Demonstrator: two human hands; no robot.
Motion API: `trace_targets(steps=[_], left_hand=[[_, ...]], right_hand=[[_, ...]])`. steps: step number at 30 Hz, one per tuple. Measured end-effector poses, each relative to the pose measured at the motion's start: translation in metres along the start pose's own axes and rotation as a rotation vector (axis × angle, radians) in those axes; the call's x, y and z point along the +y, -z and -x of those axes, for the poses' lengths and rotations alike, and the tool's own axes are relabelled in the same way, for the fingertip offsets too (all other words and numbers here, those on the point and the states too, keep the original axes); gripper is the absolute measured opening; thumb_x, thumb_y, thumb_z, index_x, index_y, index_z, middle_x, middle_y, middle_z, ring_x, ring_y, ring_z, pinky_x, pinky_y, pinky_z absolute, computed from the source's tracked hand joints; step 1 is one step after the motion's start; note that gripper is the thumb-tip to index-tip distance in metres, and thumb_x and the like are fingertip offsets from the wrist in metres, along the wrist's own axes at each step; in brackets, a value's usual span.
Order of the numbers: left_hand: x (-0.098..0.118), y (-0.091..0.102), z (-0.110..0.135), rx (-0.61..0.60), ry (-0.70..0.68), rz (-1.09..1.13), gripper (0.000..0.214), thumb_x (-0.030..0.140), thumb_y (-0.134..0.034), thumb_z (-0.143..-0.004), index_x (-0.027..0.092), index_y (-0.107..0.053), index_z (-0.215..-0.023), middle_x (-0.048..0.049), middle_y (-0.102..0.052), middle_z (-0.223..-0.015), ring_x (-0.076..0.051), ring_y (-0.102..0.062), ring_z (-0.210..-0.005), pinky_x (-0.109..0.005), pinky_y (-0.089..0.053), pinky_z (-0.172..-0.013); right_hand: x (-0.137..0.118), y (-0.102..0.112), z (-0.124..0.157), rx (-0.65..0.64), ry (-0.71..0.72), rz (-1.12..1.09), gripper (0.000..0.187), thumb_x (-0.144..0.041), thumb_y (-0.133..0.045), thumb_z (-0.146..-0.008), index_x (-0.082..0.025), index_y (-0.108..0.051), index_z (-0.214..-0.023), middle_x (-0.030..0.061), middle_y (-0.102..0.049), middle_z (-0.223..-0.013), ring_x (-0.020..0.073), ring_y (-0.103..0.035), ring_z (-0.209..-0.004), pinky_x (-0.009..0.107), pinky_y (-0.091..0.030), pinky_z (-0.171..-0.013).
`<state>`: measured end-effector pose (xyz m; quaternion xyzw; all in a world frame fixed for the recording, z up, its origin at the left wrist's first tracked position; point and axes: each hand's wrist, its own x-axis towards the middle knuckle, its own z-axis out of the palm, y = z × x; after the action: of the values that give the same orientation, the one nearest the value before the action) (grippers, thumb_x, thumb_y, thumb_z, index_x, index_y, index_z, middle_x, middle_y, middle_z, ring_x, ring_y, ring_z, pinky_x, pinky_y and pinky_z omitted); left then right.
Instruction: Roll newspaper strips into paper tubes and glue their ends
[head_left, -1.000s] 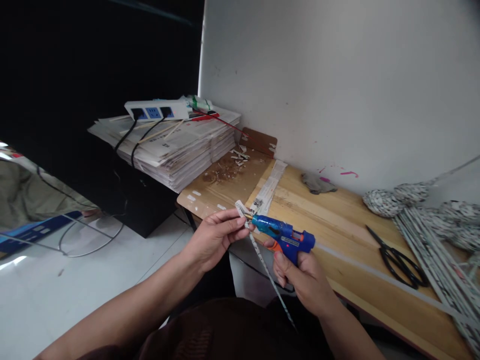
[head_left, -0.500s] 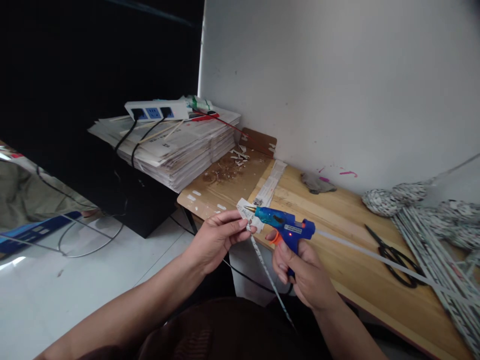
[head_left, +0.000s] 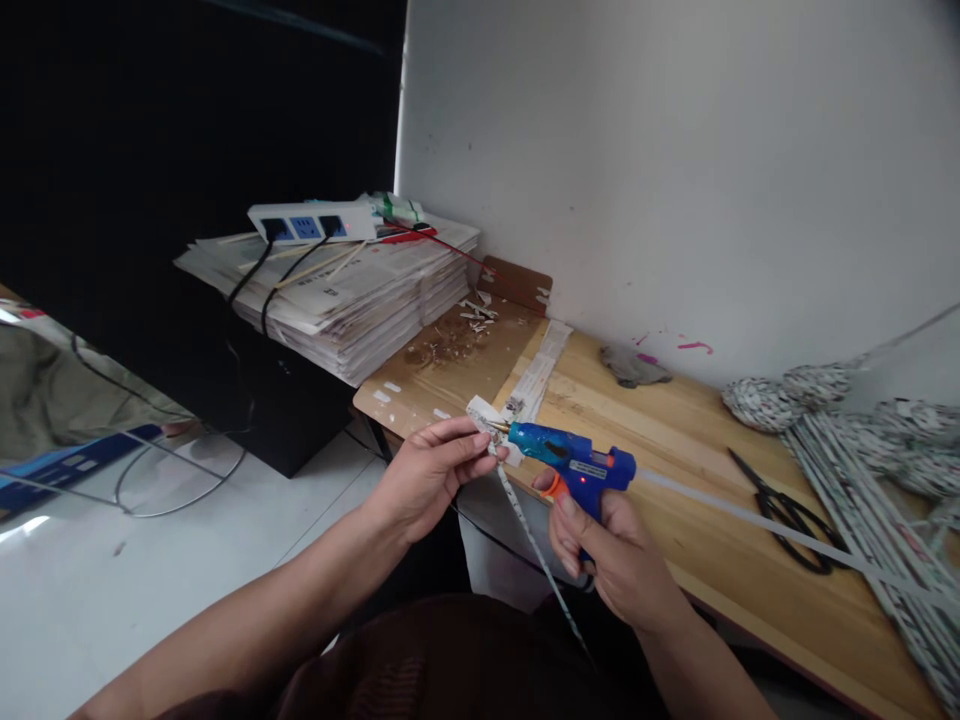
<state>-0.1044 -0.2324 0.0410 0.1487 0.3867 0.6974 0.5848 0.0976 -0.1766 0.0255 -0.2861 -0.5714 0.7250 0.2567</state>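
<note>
In my right hand (head_left: 604,540) is a blue hot glue gun (head_left: 570,460) with an orange trigger and a lit red light. A long clear glue stick (head_left: 720,505) sticks out of its back end. My left hand (head_left: 431,470) pinches a rolled newspaper tube (head_left: 525,525), which slants down toward my lap. At the tube's upper end a flat strip of printed paper (head_left: 481,410) shows above my fingertips. The gun's metal nozzle (head_left: 498,426) is at this paper, close to my left fingers; whether it touches cannot be seen.
Printed paper strips (head_left: 544,365) lie on the wooden table (head_left: 622,415). Black scissors (head_left: 787,515) and a bundle of paper tubes (head_left: 862,500) lie to the right. At the left, a power strip (head_left: 315,222) rests on a newspaper stack (head_left: 375,310). A grey rag (head_left: 634,367) is near the wall.
The glue gun has moved slightly down and right, its nozzle now lower on the paper by my left fingers. My left hand has barely moved.
</note>
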Motion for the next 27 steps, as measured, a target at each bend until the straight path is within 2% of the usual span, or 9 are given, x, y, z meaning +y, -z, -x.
trace_targets(steps=[11, 22, 27], left_hand=[[-0.0003, -0.0041, 0.001, -0.014, 0.001, -0.002, 0.01, 0.011, -0.082, -0.069, 0.012, -0.074, -0.076, -0.0052, -0.075, -0.078, -0.015, -0.074, -0.075, -0.019, -0.06, -0.069], [0.0009, -0.0046, 0.0025, -0.024, 0.016, -0.008, 0.01, 0.012, -0.081, -0.071, 0.012, -0.076, -0.079, -0.0061, -0.076, -0.081, -0.015, -0.073, -0.075, -0.019, -0.06, -0.069], [0.002, -0.0054, 0.0031, -0.021, 0.016, -0.02, 0.008, 0.013, -0.079, -0.073, 0.011, -0.076, -0.08, -0.0072, -0.076, -0.08, -0.014, -0.072, -0.075, -0.018, -0.06, -0.069]], right_hand=[[-0.0026, -0.0033, -0.0036, -0.022, -0.02, -0.018, 0.034, -0.047, -0.059, -0.093, -0.018, -0.058, -0.11, -0.0075, -0.044, -0.054, 0.0066, -0.038, -0.042, 0.022, -0.026, -0.044], [-0.0039, -0.0021, -0.0028, 0.041, -0.016, -0.05, 0.034, -0.047, -0.06, -0.092, -0.017, -0.06, -0.106, -0.007, -0.043, -0.056, 0.0062, -0.039, -0.044, 0.022, -0.024, -0.044], [0.0041, -0.0036, -0.0069, 0.084, 0.02, 0.062, 0.032, -0.047, -0.062, -0.09, -0.019, -0.062, -0.107, -0.0022, -0.056, -0.064, 0.0077, -0.043, -0.048, 0.021, -0.028, -0.043]])
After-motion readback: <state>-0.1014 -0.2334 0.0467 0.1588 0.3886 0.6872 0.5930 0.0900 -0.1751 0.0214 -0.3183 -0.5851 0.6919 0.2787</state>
